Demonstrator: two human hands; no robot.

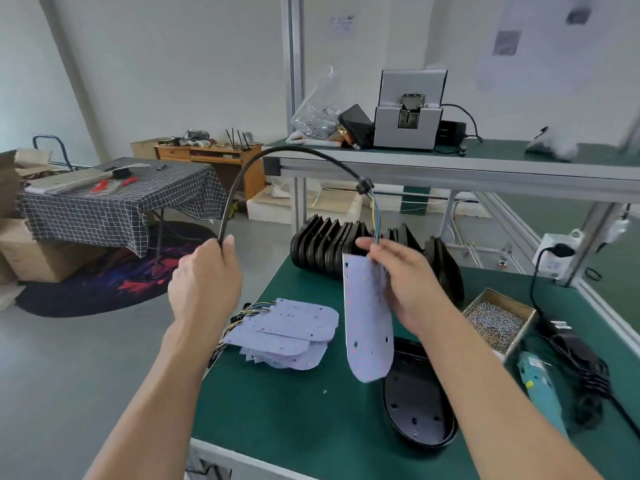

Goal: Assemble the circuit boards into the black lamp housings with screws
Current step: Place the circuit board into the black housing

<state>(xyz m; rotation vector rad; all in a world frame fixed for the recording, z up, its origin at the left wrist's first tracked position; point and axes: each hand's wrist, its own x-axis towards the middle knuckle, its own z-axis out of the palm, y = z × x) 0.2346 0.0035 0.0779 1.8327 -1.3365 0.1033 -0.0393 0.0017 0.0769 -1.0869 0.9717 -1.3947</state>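
Observation:
My right hand (403,282) holds a pale lilac circuit board (369,327) upright above the green bench, gripping it near the top where coloured wires leave it. Those wires run up into a black cable (277,157) that arcs over to my left hand (204,282), which grips the cable's other end out past the bench's left edge. Below the board an open black lamp housing (417,400) lies flat on the bench. A pile of several more boards (287,332) with wires sits to the left. A row of stacked black housings (346,244) stands behind.
A cardboard box of screws (497,320) sits at the right, with a teal electric screwdriver (538,382) and its black cord beside it. An upper shelf (450,161) carries a grey screw feeder (408,116) and a bag of screws. A checked-cloth table (114,202) stands on the floor at left.

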